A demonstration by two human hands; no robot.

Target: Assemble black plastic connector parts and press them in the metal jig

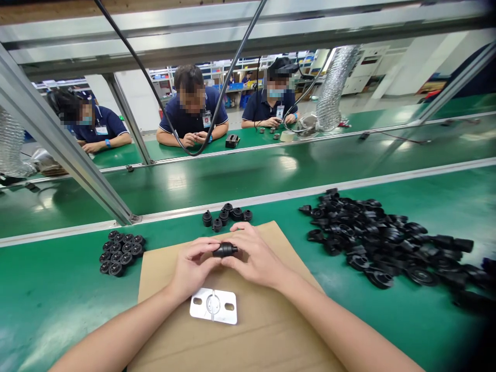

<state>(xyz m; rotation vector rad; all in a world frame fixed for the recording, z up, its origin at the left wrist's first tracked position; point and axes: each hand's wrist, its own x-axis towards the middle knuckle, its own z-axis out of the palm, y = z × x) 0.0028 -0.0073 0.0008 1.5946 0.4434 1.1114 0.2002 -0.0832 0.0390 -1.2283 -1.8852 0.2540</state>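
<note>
My left hand (192, 268) and my right hand (254, 257) meet over a brown cardboard sheet (248, 330), both pinching one small black plastic part (225, 250) between their fingertips. Just below the hands a white metal plate (213, 306) with two slots lies flat on the cardboard. The fingers of both hands are curled around the part.
A neat cluster of black round parts (121, 252) sits at left on the green bench (58, 289). Several black parts (227, 216) lie behind the cardboard. A big loose heap of black parts (387, 243) spreads at right. Three people work across the conveyor (248, 181); a slanted metal strut (70, 150) stands at left.
</note>
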